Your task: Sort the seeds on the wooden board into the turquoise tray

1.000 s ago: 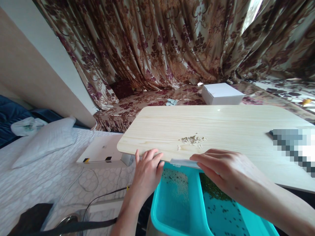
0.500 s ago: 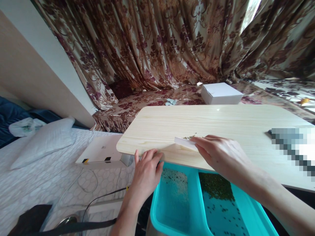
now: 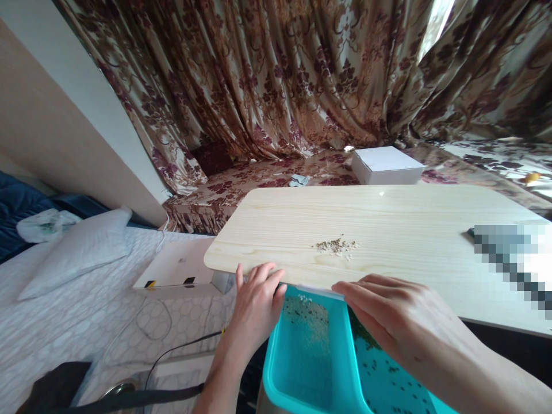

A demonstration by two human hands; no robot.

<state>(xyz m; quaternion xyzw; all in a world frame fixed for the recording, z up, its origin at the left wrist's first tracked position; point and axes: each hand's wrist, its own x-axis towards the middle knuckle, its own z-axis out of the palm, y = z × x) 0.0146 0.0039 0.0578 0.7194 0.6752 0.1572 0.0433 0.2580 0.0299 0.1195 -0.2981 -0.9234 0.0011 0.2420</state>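
Floral curtains (image 3: 276, 75); plain wall (image 3: 52, 109); probably a bed (image 3: 142, 253), left.

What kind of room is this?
Probably a bedroom: a pillow lies on a bed with a pale quilted cover, and long patterned curtains hang beyond the wooden table.
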